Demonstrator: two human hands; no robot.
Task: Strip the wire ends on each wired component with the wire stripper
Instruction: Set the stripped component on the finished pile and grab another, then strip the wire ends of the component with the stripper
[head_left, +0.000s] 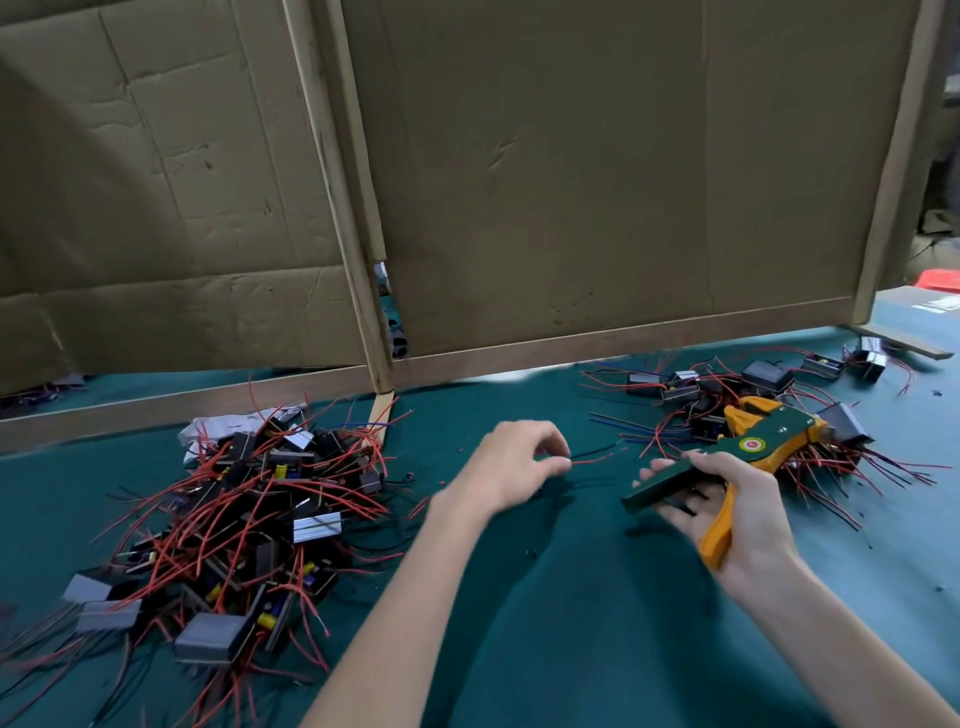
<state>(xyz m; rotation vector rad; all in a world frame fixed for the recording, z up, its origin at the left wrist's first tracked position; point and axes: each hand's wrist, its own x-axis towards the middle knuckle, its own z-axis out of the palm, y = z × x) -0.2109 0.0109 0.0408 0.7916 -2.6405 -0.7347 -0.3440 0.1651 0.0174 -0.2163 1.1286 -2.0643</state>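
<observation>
My left hand (511, 467) hovers over the green cloth at the centre and pinches the wires (597, 457) of a wired component, mostly hidden under the hand; a red and a dark wire stick out to the right. My right hand (732, 499) grips the green and orange wire stripper (748, 452), its handles spread and its jaws pointing up and back, a short way right of the wire tips. A large pile of wired components (249, 519) with red wires lies at the left. A second pile (753, 400) lies at the right behind the stripper.
The table (571, 597) is covered in green cloth with small bits of insulation scattered on it. Cardboard panels in wooden frames (571, 182) stand along the back. A crumpled white sheet (218, 423) lies behind the left pile. A grey box (924, 304) sits at far right.
</observation>
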